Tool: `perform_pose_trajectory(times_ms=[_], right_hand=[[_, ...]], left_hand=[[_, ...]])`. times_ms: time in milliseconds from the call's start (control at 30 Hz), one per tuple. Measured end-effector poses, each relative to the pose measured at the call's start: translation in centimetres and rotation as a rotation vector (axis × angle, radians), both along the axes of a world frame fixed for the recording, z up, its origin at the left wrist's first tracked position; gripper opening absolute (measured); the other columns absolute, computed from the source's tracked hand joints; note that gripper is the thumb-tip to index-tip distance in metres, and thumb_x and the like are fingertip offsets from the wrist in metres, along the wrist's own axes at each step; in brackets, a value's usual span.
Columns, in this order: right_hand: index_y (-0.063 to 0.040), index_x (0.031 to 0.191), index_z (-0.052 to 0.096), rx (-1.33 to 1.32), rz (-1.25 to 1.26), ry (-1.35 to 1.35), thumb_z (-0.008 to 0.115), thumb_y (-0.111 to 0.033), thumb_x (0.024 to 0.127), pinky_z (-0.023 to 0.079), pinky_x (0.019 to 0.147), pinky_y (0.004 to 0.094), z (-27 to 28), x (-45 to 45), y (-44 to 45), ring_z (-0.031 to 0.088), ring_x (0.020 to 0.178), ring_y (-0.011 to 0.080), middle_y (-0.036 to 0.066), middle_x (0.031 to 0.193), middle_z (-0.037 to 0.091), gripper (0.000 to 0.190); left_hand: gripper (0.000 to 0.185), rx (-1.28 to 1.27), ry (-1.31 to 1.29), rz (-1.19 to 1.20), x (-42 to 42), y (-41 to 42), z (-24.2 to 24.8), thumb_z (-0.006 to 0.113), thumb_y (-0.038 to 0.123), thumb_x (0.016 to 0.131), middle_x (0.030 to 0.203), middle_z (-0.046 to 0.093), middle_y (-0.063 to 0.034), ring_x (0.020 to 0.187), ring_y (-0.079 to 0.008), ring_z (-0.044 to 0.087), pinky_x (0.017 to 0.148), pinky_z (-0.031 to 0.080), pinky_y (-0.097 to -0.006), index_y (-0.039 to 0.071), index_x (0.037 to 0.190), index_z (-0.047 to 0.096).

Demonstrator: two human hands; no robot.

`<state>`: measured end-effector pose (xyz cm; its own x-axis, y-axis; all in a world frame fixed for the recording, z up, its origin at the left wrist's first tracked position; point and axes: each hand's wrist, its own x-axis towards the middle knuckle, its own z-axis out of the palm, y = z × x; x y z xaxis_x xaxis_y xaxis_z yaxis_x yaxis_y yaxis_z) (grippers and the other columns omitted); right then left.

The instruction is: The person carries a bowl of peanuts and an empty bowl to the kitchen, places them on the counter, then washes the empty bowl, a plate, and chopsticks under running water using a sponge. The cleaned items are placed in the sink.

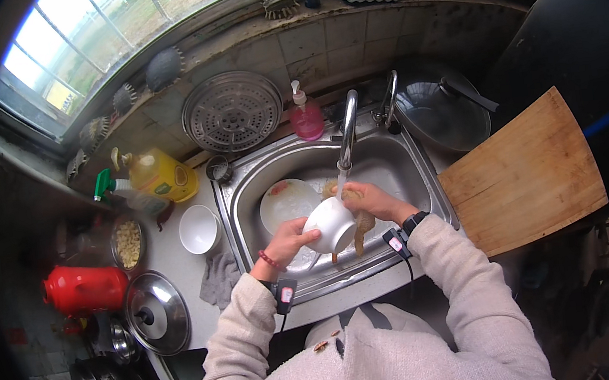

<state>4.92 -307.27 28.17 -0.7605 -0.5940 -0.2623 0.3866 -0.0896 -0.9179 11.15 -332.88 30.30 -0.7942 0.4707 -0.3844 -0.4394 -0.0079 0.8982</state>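
A white bowl [329,226], tilted with its foot towards me, is held over the sink [390,152]. My left hand [287,240] grips its left side, with the thumb on the outer wall. At the bowl's right rim, my right hand [373,202] clasps a tan fibrous scrubber [365,225], probably a loofah, that hangs below the fingers. Water runs from the faucet [350,123] onto the right fingers and the bowl's rim. A floral plate [286,200] lies in the basin behind the bowl. Utensil ends show beneath the bowl, mostly hidden.
White bowls [198,229] and a grey cloth [220,281] sit left of the sink. Beyond are a yellow detergent bottle [165,175], pink pump bottle [306,119] and steamer plate [232,112]. A wooden cutting board [528,176] and lidded pan [442,112] stand right; a pot lid [158,313] lies left.
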Motion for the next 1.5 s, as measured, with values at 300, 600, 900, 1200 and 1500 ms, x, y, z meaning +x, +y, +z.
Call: perform_pose_trajectory(times_ms=[300, 600, 900, 1200, 1500], right_hand=[[-0.009, 0.122, 0.056, 0.477, -0.106, 0.897, 0.057, -0.013, 0.087, 0.043, 0.096, 0.0403, 1.0, 3.6, -3.8, 0.050, 0.119, 0.0350, 0.015, 0.127, 0.054, 0.035], [-0.011, 0.117, 0.059, 0.471, -0.154, 0.966, 0.053, -0.019, 0.089, 0.043, 0.095, 0.0404, 1.3, 2.7, -5.0, 0.049, 0.120, 0.0336, 0.013, 0.125, 0.056, 0.030], [-0.008, 0.131, 0.051, -0.071, -0.133, -0.098, 0.044, -0.036, 0.099, 0.042, 0.094, 0.0275, -2.0, -0.8, -1.7, 0.055, 0.110, 0.0154, 0.004, 0.123, 0.057, 0.043], [-0.007, 0.143, 0.031, -0.460, -0.426, -0.140, 0.035, -0.026, 0.102, 0.028, 0.108, 0.0316, -3.8, 3.4, -3.0, 0.035, 0.132, 0.0193, 0.007, 0.143, 0.037, 0.046], [-0.004, 0.139, 0.035, 0.542, -0.341, 1.020, 0.048, -0.006, 0.088, 0.021, 0.112, 0.0474, -2.4, 7.8, -5.7, 0.024, 0.136, 0.0411, 0.021, 0.146, 0.029, 0.052]], left_hand=[[0.033, 0.073, 0.046, 0.343, 0.1, 3.8, -2.7, 0.059, 0.005, 0.089, 0.110, 0.063, -0.0053, 0.098, -0.0115, 0.059, 0.087, 0.046, -0.0263, -0.002, 0.121, 0.056], [0.028, 0.077, 0.116, 0.339, 0.3, 4.4, -4.3, 0.055, 0.003, 0.090, 0.112, 0.061, -0.0054, 0.102, -0.0137, 0.057, 0.091, 0.044, -0.0283, -0.003, 0.118, 0.055], [0.042, 0.175, 0.091, 0.125, 0.9, 2.5, -1.2, 0.060, 0.015, 0.091, 0.117, 0.060, -0.0059, 0.107, -0.0133, 0.054, 0.095, 0.040, -0.0289, -0.002, 0.128, 0.050], [0.041, 0.659, -0.168, 0.619, -0.9, 5.4, -1.8, 0.051, 0.017, 0.096, 0.130, 0.052, -0.0088, 0.120, -0.0227, 0.050, 0.104, 0.037, -0.0394, 0.003, 0.133, 0.042], [0.031, 0.678, -0.276, 0.856, -2.6, 6.7, -3.5, 0.039, 0.012, 0.098, 0.126, 0.053, -0.0126, 0.120, -0.0271, 0.050, 0.105, 0.038, -0.0429, 0.000, 0.127, 0.044]])
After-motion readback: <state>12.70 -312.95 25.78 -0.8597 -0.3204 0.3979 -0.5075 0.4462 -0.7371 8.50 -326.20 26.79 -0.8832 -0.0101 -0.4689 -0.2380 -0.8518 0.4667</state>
